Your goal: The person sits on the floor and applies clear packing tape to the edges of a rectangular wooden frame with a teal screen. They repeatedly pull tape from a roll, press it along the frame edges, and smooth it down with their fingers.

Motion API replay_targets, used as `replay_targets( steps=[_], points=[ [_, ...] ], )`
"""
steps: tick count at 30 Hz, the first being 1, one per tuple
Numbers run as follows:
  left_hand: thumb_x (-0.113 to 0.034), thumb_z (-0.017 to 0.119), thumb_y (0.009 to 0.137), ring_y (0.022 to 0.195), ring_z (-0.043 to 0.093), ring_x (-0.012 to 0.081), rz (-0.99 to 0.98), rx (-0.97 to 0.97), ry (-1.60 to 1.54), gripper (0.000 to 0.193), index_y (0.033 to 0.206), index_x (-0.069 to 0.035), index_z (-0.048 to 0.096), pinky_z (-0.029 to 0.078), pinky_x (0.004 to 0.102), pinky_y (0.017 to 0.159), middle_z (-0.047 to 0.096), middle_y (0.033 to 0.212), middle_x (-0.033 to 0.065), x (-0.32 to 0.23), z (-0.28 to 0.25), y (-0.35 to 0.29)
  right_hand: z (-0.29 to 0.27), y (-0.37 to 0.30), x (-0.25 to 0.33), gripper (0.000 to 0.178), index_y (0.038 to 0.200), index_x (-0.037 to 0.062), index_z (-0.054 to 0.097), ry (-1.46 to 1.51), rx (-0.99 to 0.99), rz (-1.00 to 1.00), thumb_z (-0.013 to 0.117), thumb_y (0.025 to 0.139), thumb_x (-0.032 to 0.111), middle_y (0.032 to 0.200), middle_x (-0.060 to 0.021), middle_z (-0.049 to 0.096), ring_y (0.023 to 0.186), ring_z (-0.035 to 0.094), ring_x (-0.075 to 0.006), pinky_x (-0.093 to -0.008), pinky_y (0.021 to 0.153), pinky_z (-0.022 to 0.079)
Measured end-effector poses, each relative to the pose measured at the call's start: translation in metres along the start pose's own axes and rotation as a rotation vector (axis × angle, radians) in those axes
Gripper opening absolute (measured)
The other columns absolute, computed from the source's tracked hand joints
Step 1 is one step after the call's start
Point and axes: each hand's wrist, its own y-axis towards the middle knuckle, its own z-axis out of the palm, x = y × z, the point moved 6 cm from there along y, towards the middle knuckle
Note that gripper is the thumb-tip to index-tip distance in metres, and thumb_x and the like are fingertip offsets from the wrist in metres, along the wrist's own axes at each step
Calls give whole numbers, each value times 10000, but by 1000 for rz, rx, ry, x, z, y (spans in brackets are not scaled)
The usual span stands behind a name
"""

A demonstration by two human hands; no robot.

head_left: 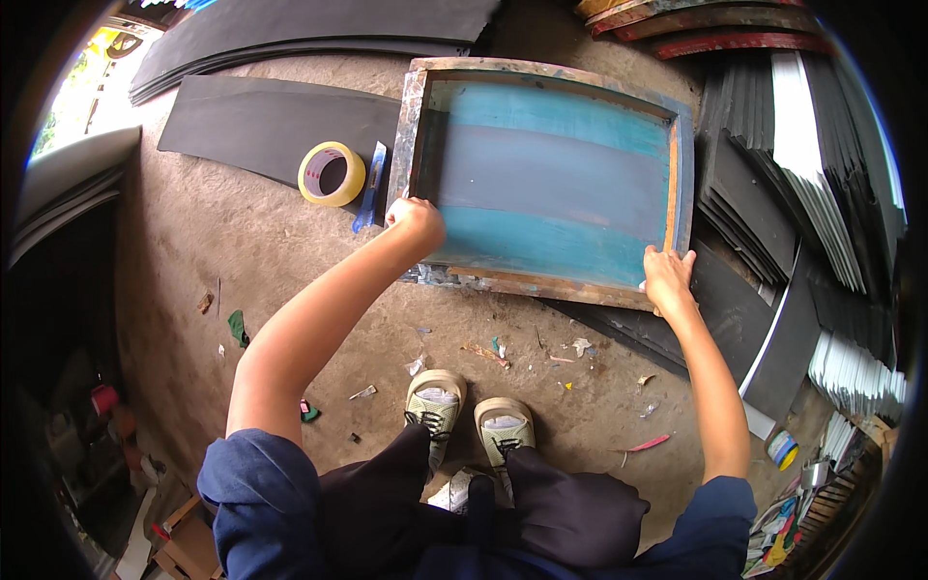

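Head view: left hand (418, 224) and right hand (669, 280) grip the framed screen (546, 174), left fingertips obscured.

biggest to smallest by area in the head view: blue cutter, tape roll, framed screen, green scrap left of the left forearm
1. Framed screen
2. Tape roll
3. Blue cutter, longer but slimmer
4. Green scrap

On your left, a yellow tape roll (356, 179) lies just beside a blue cutter (369, 188) — a stack of black sheets (319, 29) sits far left, another dark pile (749, 198) on your right. Near right, a pink strip (648, 443) on the floor (541, 353).
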Motion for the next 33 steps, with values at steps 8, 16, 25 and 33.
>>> replay_targets(
  steps=[8, 16, 25, 33],
  points=[
    [-156, 759, 680, 730, 621, 135, -6, -34, 23, 307, 973, -115, 678, 441, 295, 469, 659, 901, -16, -1, -8, -13, 0, -2, -2, 415, 996, 0, 576, 14, -10, -24, 772, 668, 161, 833, -134, 676, 967, 593, -280, -512, 851, 347],
    [-321, 806, 638, 898, 645, 211, 112, -143, 51, 781, 1283, -138, 405, 526, 368, 614, 665, 960, 57, 19, 0, -41, 2, -5, -1, 342, 982, -13, 570, -48, -131, -65, 731, 708, 115, 928, -178, 639, 973, 589, -287, -464, 855, 397],
    [-398, 676, 786, 1045, 562, 260, 741, -795, -721, 549, 1171, -64, 472, 422, 387, 931, 598, 1067, 127, 39, -2, -110, -28, -40, 31, 334, 1084, 8, 573, 648, -154, -430, 642, 822, 202, 1065, -156, 596, 1011, 561, -330, -405, 865, 455],
    [-250, 753, 689, 1175, 456, 271, 668, -1074, -508, 605, 1181, -68, 453, 352, 410, 1050, 481, 1216, 108, 13, 54, -124, -24, -53, 32, 425, 1134, 47, 548, 723, -101, -456, 690, 773, 220, 1078, -154, 620, 986, 588, -324, -399, 855, 469]
  ],
)
